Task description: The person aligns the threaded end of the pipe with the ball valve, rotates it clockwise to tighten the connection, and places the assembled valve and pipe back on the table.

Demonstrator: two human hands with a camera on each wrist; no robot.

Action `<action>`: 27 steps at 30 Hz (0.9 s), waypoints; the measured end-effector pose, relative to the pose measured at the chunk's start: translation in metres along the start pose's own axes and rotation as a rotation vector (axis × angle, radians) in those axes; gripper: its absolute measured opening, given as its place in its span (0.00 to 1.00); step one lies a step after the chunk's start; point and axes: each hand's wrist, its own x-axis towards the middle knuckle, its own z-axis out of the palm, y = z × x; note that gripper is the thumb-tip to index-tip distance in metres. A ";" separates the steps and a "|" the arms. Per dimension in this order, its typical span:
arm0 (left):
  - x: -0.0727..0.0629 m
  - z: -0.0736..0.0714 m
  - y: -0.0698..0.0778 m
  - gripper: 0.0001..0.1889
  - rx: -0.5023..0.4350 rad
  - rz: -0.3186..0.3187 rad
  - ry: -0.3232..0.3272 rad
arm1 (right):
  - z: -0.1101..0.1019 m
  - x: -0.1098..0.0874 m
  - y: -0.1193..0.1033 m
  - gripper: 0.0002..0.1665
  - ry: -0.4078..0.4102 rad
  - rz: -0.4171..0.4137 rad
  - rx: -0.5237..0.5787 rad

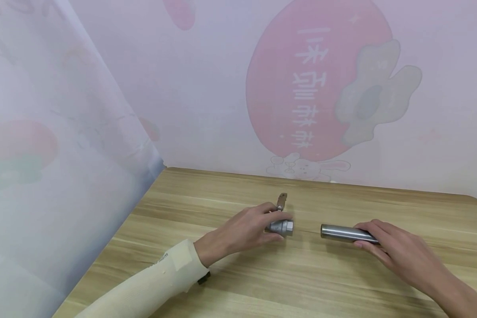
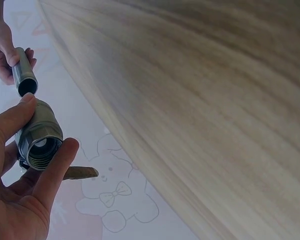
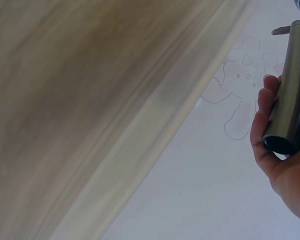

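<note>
My left hand (image 1: 254, 227) grips a metal ball valve (image 1: 279, 227) by its body. The valve's lever handle (image 1: 281, 201) points away toward the back of the table. In the left wrist view, a threaded opening (image 2: 42, 152) of the valve faces the camera between thumb and fingers. A short, hollow steel pipe (image 1: 342, 233) is held in my right hand (image 1: 401, 251), its bare end pointing left at the valve. A gap separates pipe and valve in the head view. The right wrist view shows fingers wrapped along the pipe (image 3: 288, 95), with its other open end toward the camera.
Both hands are over a wood-grain table (image 1: 222, 185). Behind its far edge hangs a pale printed curtain (image 1: 202, 88) with a pink circle and a rabbit drawing. Another pale sheet (image 1: 63, 154) hangs along the left side.
</note>
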 end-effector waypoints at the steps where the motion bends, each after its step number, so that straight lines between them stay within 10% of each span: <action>1: 0.000 0.000 0.000 0.29 -0.001 0.001 0.001 | 0.000 0.000 0.000 0.24 0.001 -0.003 0.001; 27: 0.002 -0.002 0.002 0.29 0.013 0.011 0.008 | 0.001 0.005 -0.006 0.25 0.009 -0.011 0.008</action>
